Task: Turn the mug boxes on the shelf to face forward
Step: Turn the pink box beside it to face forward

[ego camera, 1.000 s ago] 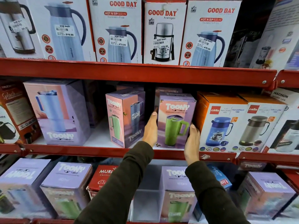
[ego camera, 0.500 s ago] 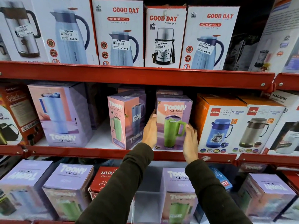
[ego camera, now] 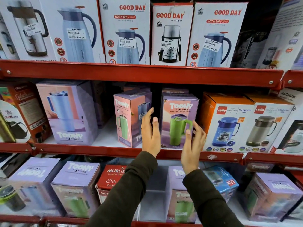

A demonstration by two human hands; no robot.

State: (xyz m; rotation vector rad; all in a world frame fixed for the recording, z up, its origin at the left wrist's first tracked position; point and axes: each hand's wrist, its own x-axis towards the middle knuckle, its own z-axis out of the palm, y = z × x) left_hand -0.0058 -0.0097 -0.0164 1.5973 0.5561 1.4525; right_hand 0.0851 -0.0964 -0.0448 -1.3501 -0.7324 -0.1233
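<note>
A purple Toony box with a green mug stands on the red middle shelf, its front facing me. My left hand hovers in front of its left edge, fingers spread and holding nothing. My right hand is off its right edge, fingers apart and empty. Left of them a pink Toony box stands turned at an angle, one corner toward me. Further left a bigger Toony box with a blue mug is also angled.
Two orange Cello jug boxes stand tight against the right of the green-mug box. Good Day jug boxes fill the upper shelf. The lower shelf holds several Toony boxes and a red Murli box.
Both hands have let go of the green-mug box and drawn back toward me with fingers spread. The box now stands square to the front on the shelf.
</note>
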